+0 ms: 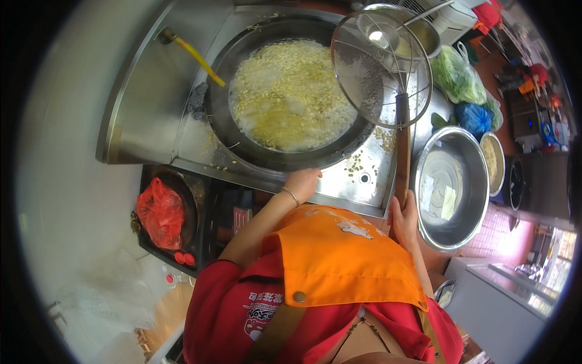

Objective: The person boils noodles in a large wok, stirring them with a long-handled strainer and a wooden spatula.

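Observation:
My right hand (403, 219) grips the wooden handle (403, 159) of a large round wire-mesh skimmer (363, 77). The skimmer's mesh head hangs above the right rim of a wide black wok (273, 164). Bubbling, foamy liquid with many small pale-yellow pieces, which look like beans or sprouts, fills the wok (291, 95). My left hand (303, 185) rests at the front edge of the steel stove top (334, 182), just below the wok's rim. Its fingers are curled and partly hidden, so whether they hold anything is unclear.
A yellow-hosed tap (193, 57) reaches toward the wok's left rim. Right of the stove stands a large steel basin (452, 186); behind it lie bagged greens (459, 75) and a blue bag (474, 117). A steel bowl (429, 34) sits behind the skimmer. A red plastic bag (161, 214) lies at left.

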Demonstrator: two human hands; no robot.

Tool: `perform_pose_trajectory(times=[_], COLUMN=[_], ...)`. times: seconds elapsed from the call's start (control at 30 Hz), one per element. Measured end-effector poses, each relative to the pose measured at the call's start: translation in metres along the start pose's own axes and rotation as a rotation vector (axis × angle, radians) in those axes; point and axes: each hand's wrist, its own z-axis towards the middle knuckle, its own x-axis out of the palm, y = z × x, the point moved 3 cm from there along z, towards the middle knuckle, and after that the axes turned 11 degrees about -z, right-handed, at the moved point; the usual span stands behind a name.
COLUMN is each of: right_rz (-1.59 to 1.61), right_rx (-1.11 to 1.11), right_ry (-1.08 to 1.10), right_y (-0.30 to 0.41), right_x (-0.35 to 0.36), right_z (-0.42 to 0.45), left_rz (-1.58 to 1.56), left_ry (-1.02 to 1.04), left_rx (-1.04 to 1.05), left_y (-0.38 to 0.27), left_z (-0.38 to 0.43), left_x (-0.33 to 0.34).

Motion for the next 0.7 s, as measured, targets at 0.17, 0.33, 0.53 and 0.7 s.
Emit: perform_pose_trajectory(times=[0.17,0.33,0.53,0.7], right_rz=[0.288,0.34,0.323,0.208], right_rx=[0.123,0.216,0.251,0.32], right_ry=[0.331,0.7,0.818,0.849], right_y=[0.012,0.019,0.028,0.019], right_x=[0.041,0.1,0.188,0.249], right_z=[0.026,0.079,0.138,0.18], left_rz=[0.075,-0.016,-0.053,-0.077], left_ry=[-0.026,-0.135,-0.347,-0.424], left_rx=[-0.087,-0.246,-0.304,-0.426], left_y=[0.012,0.028,0.037,0.046], left_z=[-0.031,-0.069,-0.108,-0.145], left_x=[-0.008,-0.016,-0.022,-0.021])
